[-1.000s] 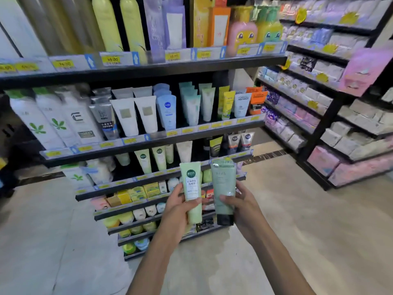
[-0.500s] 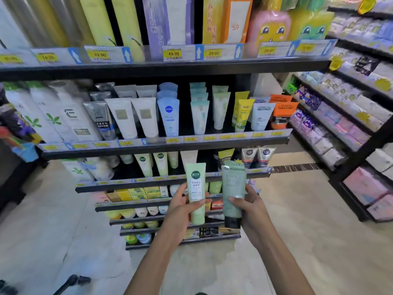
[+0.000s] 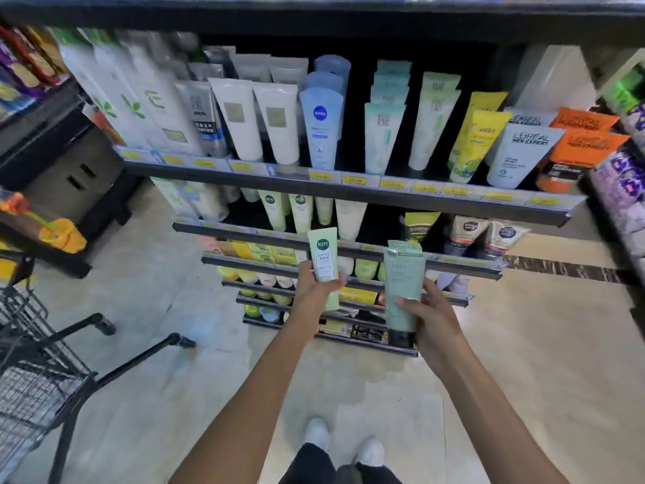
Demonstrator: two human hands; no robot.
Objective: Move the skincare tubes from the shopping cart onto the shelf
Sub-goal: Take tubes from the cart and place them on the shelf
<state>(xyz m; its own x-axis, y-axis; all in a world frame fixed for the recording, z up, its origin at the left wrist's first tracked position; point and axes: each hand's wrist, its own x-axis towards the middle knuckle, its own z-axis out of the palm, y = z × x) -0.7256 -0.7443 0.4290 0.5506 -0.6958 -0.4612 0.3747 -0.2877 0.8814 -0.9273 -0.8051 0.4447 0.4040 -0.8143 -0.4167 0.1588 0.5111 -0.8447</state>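
My left hand (image 3: 310, 291) grips a pale green tube (image 3: 324, 260) with a dark green round logo, held upright. My right hand (image 3: 431, 317) grips a larger grey-green tube (image 3: 401, 288) with a black cap pointing down. Both tubes hang in front of the lower tiers of the black shelf (image 3: 349, 195), just below the row with matching pale green tubes (image 3: 300, 213). The black wire shopping cart (image 3: 38, 379) stands at the lower left, apart from both hands.
The upper tier holds many upright tubes: white, blue Nivea (image 3: 321, 129), yellow, and L'Oreal Men Expert (image 3: 520, 155). A dark gap (image 3: 384, 227) lies on the second tier right of the cream tubes. Another product rack (image 3: 624, 169) stands on the right. My shoes (image 3: 343, 445) are on the beige floor.
The view has moved closer to the shelf and tilted down. Both hands have kept their tubes, now spread a little further apart. The cart has come into view at the left.
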